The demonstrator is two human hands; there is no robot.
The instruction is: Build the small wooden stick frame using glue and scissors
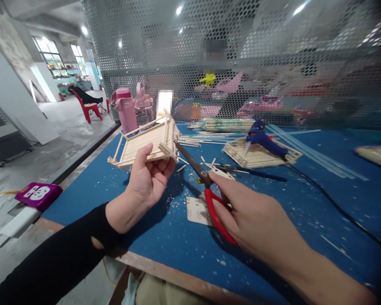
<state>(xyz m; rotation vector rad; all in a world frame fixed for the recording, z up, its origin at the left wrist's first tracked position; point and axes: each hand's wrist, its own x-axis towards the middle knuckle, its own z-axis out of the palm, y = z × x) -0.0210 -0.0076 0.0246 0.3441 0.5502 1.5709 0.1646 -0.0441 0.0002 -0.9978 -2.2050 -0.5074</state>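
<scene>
My left hand (149, 178) grips a small frame of pale wooden sticks (146, 144) from below, tilted and lifted off the blue table. Low railings of sticks stand along its edges. In my right hand (241, 203) is a pair of scissors (198, 165) with red handles and dark blades. The blade tips touch or almost touch the right end of the stick frame; whether a stick lies between them I cannot tell. Beyond my right hand, a blue glue gun (266, 142) rests on a second stick frame (250, 154).
Cut stick pieces and white scraps litter the blue table (165, 245). A dark blue-handled tool (263, 173), translucent glue sticks (320, 154) and a bundle of sticks (228, 124) lie farther back. The glue gun's cord (330, 192) runs right. A pink bottle (126, 110) stands by the perforated screen (178, 51).
</scene>
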